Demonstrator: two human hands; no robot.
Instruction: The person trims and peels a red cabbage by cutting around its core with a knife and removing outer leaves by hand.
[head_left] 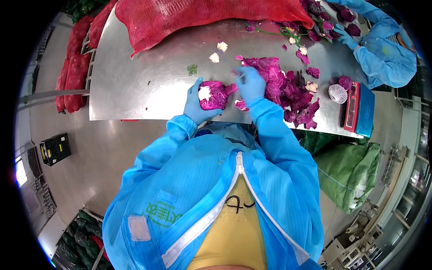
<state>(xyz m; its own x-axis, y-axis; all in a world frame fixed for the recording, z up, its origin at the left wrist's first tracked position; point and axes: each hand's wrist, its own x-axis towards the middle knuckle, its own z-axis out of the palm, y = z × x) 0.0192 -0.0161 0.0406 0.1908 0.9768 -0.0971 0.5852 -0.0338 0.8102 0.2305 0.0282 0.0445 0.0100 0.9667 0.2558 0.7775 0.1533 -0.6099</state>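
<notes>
My gloved left hand (194,102) is wrapped around the left side of a red cabbage head (217,100), which rests near the table's front edge. A pale cut patch shows on the head. From its right side a purple leaf piece (231,88) sticks out toward my right hand (251,84). That hand is closed and slightly blurred; a small shiny bit shows at its fingers, but I cannot make out what it is. Beside and beyond the right hand lies a pile of loose cabbage leaves (274,78).
A red mesh sack (207,20) lies along the back of the steel table (135,85). A red-and-blue scale (360,109) and white foam net (337,93) stand at the right. A co-worker's gloved hand (345,38) is among leaves at the back right. Green sack (351,175) below.
</notes>
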